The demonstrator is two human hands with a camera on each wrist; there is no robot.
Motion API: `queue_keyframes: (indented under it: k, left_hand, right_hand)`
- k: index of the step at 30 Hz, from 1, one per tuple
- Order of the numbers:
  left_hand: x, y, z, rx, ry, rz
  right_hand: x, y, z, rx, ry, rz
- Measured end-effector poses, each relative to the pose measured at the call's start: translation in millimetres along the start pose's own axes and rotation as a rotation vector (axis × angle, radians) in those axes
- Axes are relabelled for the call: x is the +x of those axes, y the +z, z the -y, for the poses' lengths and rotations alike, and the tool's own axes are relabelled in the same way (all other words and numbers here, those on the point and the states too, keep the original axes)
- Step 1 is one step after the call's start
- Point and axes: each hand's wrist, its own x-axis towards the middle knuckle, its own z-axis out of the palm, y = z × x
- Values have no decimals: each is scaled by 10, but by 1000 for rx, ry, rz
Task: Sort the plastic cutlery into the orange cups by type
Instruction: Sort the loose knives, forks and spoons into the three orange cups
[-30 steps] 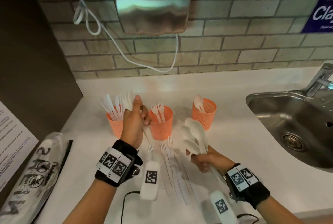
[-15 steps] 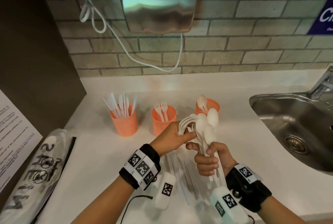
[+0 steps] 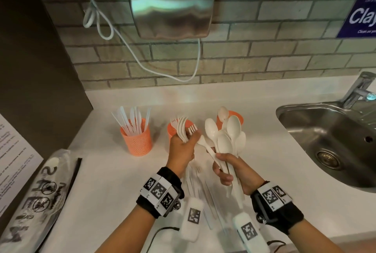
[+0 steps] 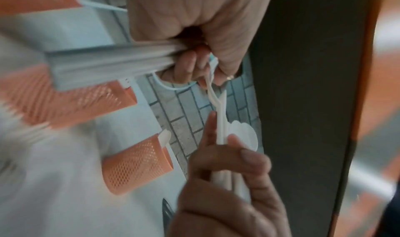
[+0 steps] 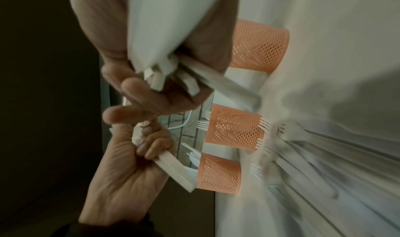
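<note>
Three orange mesh cups stand in a row on the white counter. The left cup holds knives, the middle cup holds forks, and the right cup holds a spoon. My left hand grips a bunch of white forks in front of the middle cup. My right hand grips a fan of white spoons by their handles. One thin white piece runs between the two hands. In the right wrist view the left hand holds fork handles.
Several loose forks lie on the counter under my hands; they also show as forks beside the cups. A steel sink with a tap is at the right. A plastic bag lies at the left. A hand dryer hangs on the brick wall.
My left hand left the knife cup, reached into the bundle in my right hand, and drew the forks away to the left. The right hand rose slightly with the spoons.
</note>
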Motion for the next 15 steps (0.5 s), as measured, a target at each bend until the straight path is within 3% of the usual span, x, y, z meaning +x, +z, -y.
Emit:
queue_keyframes:
  k: [2, 5, 15]
  left_hand:
    - [-47, 17, 42, -104, -117, 91]
    - [-131, 51, 95, -140, -180, 171]
    - [278, -128, 4, -255, -256, 22]
  right_hand:
    - [5, 25, -19, -16, -7, -13]
    - [-7, 52, -35, -119, -17, -32]
    - [-83, -109, -20, -225, -6, -217]
